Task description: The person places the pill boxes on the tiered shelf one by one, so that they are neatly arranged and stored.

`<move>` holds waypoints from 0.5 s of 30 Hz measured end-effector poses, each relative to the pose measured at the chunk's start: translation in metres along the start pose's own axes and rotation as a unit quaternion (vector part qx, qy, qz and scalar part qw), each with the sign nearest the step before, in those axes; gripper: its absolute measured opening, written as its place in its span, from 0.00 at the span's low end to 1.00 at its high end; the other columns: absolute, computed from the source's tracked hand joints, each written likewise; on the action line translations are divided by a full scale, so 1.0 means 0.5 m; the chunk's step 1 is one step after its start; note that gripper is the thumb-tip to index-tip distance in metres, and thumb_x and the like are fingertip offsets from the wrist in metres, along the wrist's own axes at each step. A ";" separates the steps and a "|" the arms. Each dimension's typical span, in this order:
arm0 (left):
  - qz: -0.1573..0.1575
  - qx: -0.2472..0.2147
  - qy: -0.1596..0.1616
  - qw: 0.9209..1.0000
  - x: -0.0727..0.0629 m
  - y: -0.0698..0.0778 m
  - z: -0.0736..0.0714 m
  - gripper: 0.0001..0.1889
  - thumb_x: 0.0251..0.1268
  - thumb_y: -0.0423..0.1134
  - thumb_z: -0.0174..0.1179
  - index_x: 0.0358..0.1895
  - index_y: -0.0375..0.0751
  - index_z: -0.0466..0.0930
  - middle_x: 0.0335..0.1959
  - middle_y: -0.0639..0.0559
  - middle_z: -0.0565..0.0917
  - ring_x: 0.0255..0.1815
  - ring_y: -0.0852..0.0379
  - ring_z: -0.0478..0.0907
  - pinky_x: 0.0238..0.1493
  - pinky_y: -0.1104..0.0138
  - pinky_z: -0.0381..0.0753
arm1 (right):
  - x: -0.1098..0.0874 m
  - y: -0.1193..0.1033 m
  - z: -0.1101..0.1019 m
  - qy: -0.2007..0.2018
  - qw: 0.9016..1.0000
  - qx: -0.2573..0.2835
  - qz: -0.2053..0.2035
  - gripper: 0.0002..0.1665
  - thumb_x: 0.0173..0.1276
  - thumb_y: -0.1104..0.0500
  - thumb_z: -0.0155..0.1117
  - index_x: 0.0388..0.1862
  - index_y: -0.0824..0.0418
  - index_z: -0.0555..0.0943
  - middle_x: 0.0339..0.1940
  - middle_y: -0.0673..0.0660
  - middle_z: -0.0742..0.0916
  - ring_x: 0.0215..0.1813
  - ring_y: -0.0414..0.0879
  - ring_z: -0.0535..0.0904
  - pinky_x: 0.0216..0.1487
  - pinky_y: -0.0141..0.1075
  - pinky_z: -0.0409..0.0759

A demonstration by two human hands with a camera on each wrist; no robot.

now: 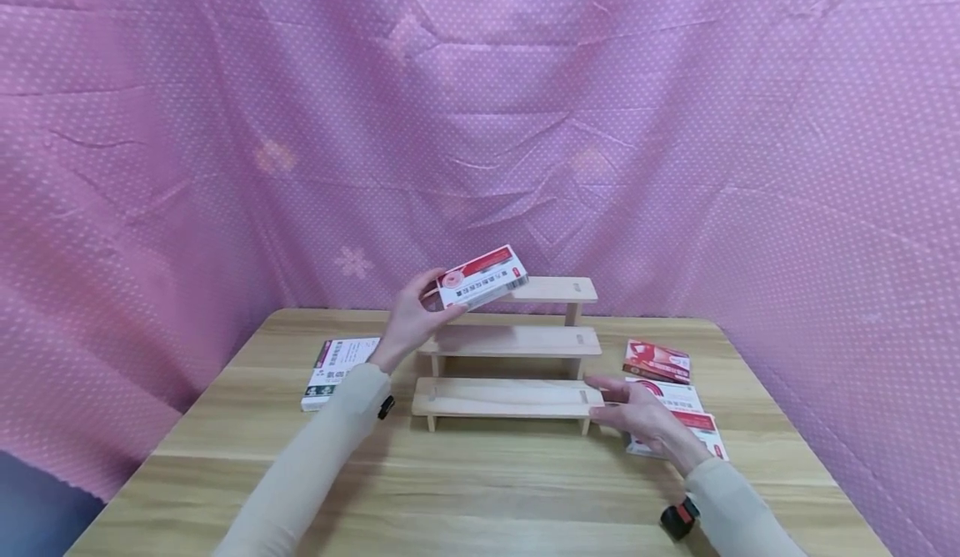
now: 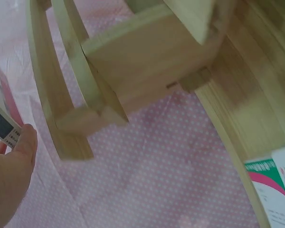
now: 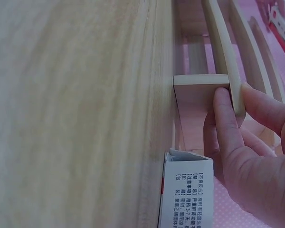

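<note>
A three-tier wooden display stand [image 1: 510, 397] stands in the middle of the table. Over the left end of its top tier, my left hand [image 1: 414, 317] holds a red-and-white medicine box [image 1: 483, 278], tilted, thumb on the near side. In the left wrist view that hand [image 2: 12, 175] and part of the box [image 2: 4, 121] show at the left edge. My right hand [image 1: 637, 411] grips the right end of the lowest tier; in the right wrist view its fingers are under the board [image 3: 223, 52] and the thumb lies on top.
Right of the stand lie a red box [image 1: 657, 362] and white-and-red medicine boxes [image 1: 701, 432], partly behind my right hand. White boxes [image 1: 330, 371] lie at the left, beside my left forearm. A pink dotted cloth [image 1: 480, 123] hangs behind the wooden table [image 1: 480, 490].
</note>
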State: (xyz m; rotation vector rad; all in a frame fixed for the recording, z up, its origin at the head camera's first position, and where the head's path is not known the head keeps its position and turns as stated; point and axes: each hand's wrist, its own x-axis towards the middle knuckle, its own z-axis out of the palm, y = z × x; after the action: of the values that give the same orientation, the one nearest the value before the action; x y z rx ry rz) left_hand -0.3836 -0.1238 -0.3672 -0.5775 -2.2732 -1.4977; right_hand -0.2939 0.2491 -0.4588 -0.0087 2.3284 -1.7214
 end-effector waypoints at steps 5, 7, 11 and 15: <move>0.016 0.044 0.005 0.999 0.009 0.011 0.031 0.42 0.47 0.47 0.77 0.67 0.39 0.71 0.60 0.42 0.77 0.60 0.47 0.75 0.62 0.56 0.78 | -0.003 -0.001 0.001 0.002 1.000 -0.005 0.001 0.38 0.60 0.61 0.72 0.70 0.55 0.72 0.70 0.68 0.72 0.67 0.59 0.71 0.63 0.47 0.78; 0.016 0.045 0.003 0.999 0.011 0.012 0.038 0.42 0.47 0.47 0.77 0.67 0.39 0.70 0.60 0.43 0.76 0.60 0.47 0.74 0.63 0.57 0.77 | -0.004 -0.002 0.001 0.002 1.000 -0.008 0.002 0.38 0.60 0.61 0.72 0.70 0.55 0.72 0.70 0.68 0.72 0.68 0.59 0.71 0.63 0.48 0.77; 0.013 0.040 -0.003 0.999 0.012 0.014 0.046 0.41 0.47 0.46 0.77 0.67 0.41 0.71 0.59 0.43 0.75 0.60 0.47 0.74 0.65 0.58 0.76 | -0.005 -0.002 0.001 0.001 1.000 -0.010 0.000 0.38 0.60 0.61 0.72 0.70 0.55 0.72 0.69 0.68 0.73 0.65 0.57 0.73 0.62 0.46 0.79; -0.005 0.023 -0.013 1.000 0.013 0.012 0.052 0.41 0.47 0.47 0.77 0.67 0.41 0.70 0.58 0.44 0.74 0.59 0.47 0.74 0.64 0.57 0.76 | -0.006 -0.001 0.001 0.001 1.000 -0.010 -0.002 0.37 0.61 0.60 0.72 0.70 0.55 0.72 0.68 0.68 0.74 0.63 0.54 0.75 0.60 0.44 0.80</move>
State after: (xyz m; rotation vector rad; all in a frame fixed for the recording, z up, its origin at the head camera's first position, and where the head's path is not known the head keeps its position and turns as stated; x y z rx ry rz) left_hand -0.3878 -0.0966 -0.3693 -0.5754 -2.3267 -1.4482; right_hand -0.2911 0.2488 -0.4578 -0.0157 2.3474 -1.7017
